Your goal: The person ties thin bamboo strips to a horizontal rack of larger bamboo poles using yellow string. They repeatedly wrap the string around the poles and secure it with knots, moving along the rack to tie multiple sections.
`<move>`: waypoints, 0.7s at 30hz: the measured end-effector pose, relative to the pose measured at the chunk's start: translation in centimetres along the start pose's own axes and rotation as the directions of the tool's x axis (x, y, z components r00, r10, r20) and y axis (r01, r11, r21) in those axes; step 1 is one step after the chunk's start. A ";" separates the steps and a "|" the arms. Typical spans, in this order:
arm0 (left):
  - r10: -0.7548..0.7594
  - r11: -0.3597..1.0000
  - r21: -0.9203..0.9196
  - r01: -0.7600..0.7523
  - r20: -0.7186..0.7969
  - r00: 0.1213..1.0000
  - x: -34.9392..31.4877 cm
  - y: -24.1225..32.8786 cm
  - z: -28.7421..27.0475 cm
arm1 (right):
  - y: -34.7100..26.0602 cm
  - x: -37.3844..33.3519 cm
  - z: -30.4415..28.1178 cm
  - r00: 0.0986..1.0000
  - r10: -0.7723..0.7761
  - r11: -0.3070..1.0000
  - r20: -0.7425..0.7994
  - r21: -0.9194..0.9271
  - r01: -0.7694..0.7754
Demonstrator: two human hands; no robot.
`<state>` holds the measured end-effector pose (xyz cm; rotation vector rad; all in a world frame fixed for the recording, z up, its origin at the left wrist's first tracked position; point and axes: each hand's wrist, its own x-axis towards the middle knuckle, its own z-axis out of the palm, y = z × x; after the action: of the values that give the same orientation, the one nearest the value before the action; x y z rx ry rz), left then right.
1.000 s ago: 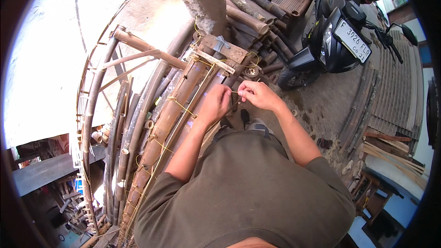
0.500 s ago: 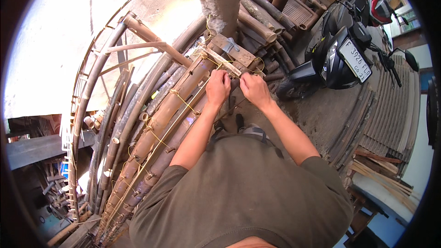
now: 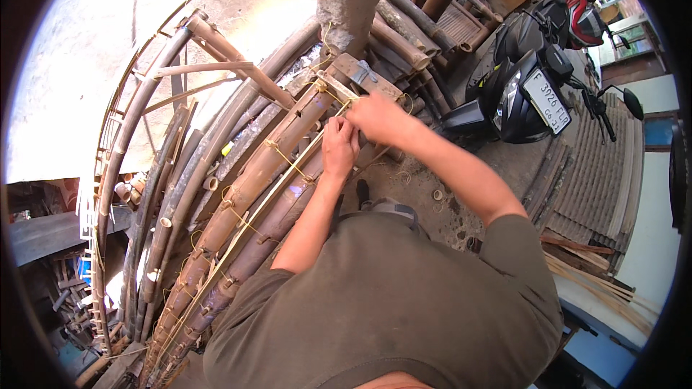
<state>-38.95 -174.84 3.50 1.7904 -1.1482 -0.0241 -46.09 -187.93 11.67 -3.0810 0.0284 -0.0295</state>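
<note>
My left hand (image 3: pixel 339 148) is closed, its fingertips pinched together beside the far end of a purplish-brown bamboo pole (image 3: pixel 287 205). Right against it, my right hand (image 3: pixel 380 120) is closed too, knuckles up, over the pole ends. Whatever lies in the fingers of either hand is hidden. Beyond them a thin light wooden strip (image 3: pixel 333 86) crosses the end of a brown bamboo pole (image 3: pixel 254 156). Yellow cord (image 3: pixel 293 163) is looped and tied at intervals along the poles. A wooden block (image 3: pixel 356 72) with a grey clamp-like piece on top stands just past my hands.
A concrete pillar (image 3: pixel 347 7) rises ahead, with stacked bamboo (image 3: pixel 404 47) beside it. On the right stand a black motorbike (image 3: pixel 513 94) and corrugated sheets (image 3: pixel 602 166). At left is a curved bamboo frame (image 3: pixel 137 119) against the pale wall.
My right hand has moved left and slightly up, turning over so its knuckles face up. My left hand has lowered a little, and the two hands now meet.
</note>
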 end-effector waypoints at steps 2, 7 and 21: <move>0.026 1.000 -0.010 -0.026 -0.009 1.000 0.1 -0.1 0.1 | 2.9 3.1 -0.5 0.984 -0.002 0.998 0.176 0.066 -0.010; 0.083 0.996 -0.030 -0.084 -0.035 0.996 -0.6 -0.6 0.4 | 4.3 3.4 2.9 0.996 0.065 0.986 0.066 0.149 -0.075; 0.131 0.991 0.024 -0.132 0.022 0.991 -0.2 -0.8 0.5 | -2.0 -6.7 5.8 0.871 0.236 0.971 -0.430 0.066 -0.230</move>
<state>-38.79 -174.95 2.58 1.7370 -1.2845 0.0508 -52.66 -185.44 5.83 -2.9616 0.4179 -0.7034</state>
